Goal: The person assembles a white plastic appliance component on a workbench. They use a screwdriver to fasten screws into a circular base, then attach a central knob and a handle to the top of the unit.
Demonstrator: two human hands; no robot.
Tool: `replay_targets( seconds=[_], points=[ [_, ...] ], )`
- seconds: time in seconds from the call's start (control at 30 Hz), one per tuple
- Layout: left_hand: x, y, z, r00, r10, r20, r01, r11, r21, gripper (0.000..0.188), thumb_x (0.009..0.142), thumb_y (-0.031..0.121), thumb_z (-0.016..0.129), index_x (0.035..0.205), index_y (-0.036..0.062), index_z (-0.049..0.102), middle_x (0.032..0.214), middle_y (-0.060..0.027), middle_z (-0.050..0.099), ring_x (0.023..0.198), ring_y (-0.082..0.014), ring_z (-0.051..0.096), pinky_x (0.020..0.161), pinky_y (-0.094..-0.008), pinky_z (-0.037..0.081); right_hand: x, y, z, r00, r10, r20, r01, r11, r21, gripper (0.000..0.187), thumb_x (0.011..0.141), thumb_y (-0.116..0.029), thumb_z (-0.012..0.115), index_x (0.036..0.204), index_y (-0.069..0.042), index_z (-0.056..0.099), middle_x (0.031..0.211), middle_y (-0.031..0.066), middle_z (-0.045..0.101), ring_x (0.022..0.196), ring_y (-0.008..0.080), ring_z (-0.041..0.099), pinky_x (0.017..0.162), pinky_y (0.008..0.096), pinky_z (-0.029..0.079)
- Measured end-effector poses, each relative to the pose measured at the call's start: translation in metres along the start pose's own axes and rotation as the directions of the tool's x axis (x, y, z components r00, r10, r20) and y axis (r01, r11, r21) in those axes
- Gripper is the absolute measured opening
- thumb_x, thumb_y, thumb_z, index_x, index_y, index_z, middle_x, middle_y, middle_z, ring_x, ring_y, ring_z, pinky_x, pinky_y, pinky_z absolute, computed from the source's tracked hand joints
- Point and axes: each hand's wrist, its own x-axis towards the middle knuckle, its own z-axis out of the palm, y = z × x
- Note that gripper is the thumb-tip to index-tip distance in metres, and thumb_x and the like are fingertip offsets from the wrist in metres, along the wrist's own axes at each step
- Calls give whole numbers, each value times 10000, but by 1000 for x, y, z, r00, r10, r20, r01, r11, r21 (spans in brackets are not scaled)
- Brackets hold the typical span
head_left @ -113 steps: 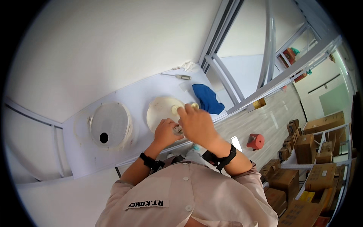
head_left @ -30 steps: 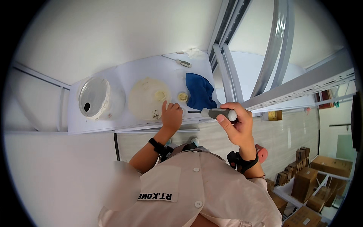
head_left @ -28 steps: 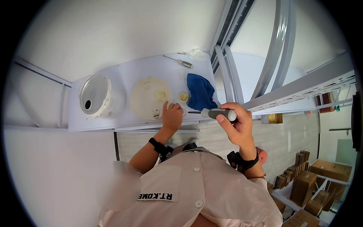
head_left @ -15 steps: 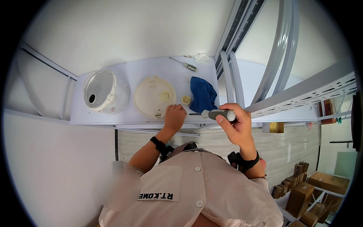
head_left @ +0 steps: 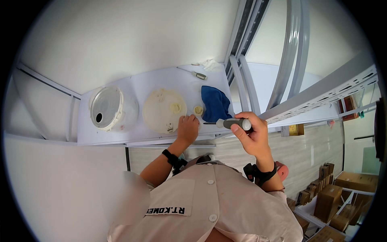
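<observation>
My right hand point(head_left: 253, 131) is wrapped round the grey handle of a screwdriver point(head_left: 230, 124), held level with its shaft pointing left. The tip is close to my left hand point(head_left: 188, 127), which rests at the front of the table with its fingers curled together; whatever they pinch, if anything, is hidden. Just left of those fingers lies a round cream plastic disc point(head_left: 155, 111), with a small pale round piece point(head_left: 175, 107) and metal-looking fittings on it. A small yellowish ring-shaped part point(head_left: 198, 110) sits beyond my left hand. A crumpled blue cloth point(head_left: 215, 103) lies behind the screwdriver.
A clear plastic bucket point(head_left: 109, 109) with a holed lid stands at the table's left. Another screwdriver point(head_left: 199, 75) and crumpled white tissue point(head_left: 210, 64) lie at the back. The grey metal frame point(head_left: 322, 90) rises close to my right hand. Cardboard boxes point(head_left: 328, 201) stand at lower right.
The view has shifted slightly, so the table sits a little lower in the picture. Both hands keep nearly the same pose, and the screwdriver stays in my right hand.
</observation>
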Motion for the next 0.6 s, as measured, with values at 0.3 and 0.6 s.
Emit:
replay_targets(
  seconds=[0.3,0.6],
  points=[
    [13,-5,-25,991,-127,-34,115,961,-250,89,994,181,642,986,94,661,877,-87,708,877,-335,652,1021,-518,461,-1,-5,9,993,33,-114,-23,996,88,266,979,-176,766,1146,1,659,812,39,682,656,65,546,573,229,432],
    [23,-4,-100,936,-340,94,278,543,-793,42,980,91,721,1015,69,717,928,-53,738,923,-211,705,942,-409,557,3,-4,28,965,21,-263,23,986,163,306,1004,-208,733,1184,21,637,888,20,645,728,55,498,642,210,396]
  ],
)
